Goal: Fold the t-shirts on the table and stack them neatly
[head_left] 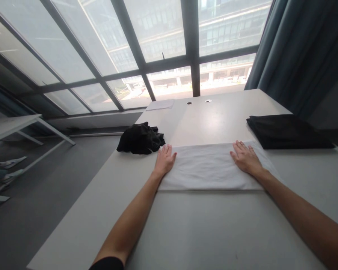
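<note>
A white cloth (205, 167), folded into a long flat rectangle, lies across the table in front of me. My left hand (165, 160) rests flat on its left end, fingers stretched out and pointing away from me. On the right part of the cloth lies my right hand (245, 157), palm down with the fingers spread. A crumpled black cloth (141, 138) sits just beyond my left hand, close to the table's left edge. Farther right, past my right hand, is a neatly folded black cloth (288, 131).
The white table (208, 228) extends to the windows, with a sheet of paper (160, 105) and two cable holes at its far end. A dark curtain (281, 52) hangs at the right. On the left stand another table (12, 125) and a person's feet (9, 168).
</note>
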Tool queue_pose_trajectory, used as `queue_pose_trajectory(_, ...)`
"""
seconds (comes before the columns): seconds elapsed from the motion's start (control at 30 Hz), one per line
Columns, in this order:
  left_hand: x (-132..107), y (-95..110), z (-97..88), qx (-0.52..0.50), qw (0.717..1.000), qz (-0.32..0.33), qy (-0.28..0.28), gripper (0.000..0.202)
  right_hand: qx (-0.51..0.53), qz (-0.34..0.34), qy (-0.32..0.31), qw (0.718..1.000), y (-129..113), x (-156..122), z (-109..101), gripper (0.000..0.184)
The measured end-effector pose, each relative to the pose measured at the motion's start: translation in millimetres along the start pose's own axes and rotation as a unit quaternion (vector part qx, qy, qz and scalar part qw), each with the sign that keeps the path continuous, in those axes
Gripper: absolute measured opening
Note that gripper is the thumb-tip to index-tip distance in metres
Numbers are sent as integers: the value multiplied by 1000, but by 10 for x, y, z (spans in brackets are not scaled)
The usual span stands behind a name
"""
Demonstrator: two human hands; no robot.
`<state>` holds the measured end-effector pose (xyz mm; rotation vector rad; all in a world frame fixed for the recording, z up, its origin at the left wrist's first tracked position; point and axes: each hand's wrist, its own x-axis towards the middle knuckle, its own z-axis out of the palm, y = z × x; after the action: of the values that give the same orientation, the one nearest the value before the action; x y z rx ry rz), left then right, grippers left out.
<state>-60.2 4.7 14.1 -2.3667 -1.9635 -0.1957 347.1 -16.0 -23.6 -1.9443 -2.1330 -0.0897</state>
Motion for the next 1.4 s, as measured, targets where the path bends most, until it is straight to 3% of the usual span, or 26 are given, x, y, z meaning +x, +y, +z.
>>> queue_pose_trajectory(0.07,-21,-210,-30,-6,1000,-27,-6,62,2,1,0,1000,-13,-2,-25,63)
queue_pose_trajectory(0.17,-12,-257,-74,-16,999,-37,-13,62,4,2,-1,1000,-27,-7,-57,62)
queue_pose_trajectory(0.33,-157,101,-165,-1,1000,5,25,59,5,-3,9,1000,4,-13,-23,61)
queue_pose_trajectory(0.43,-340,300,-173,-8,998,69,-11,60,7,-10,16,1000,33,-15,18,61)
queue_pose_trajectory(0.5,-446,319,-177,-14,996,79,-32,60,9,-10,21,1000,44,-16,34,60)
queue_pose_trajectory(0.73,-742,-90,-190,18,999,38,-20,58,15,-13,32,999,47,-5,30,58)
queue_pose_trajectory(0.83,-791,-131,-182,28,999,29,-19,58,16,-4,48,999,-39,-40,-71,56)
queue_pose_trajectory(0.97,-729,193,-257,0,998,58,-9,59,31,-25,80,996,-482,-220,-300,56)
queue_pose_trajectory(1.07,-649,689,-304,-42,991,124,-22,56,63,-100,47,992,-980,-414,-378,56)
queue_pose_trajectory(1.17,-601,1165,-240,-72,985,153,-37,54,73,-136,1,988,-1339,-564,-322,57)
queue_pose_trajectory(1.27,-598,1408,-89,-93,984,150,-34,55,75,-122,-25,989,-1450,-627,-223,58)
queue_pose_trajectory(1.4,-607,1417,46,-87,985,147,-24,56,83,-116,-40,989,-1431,-614,-180,60)
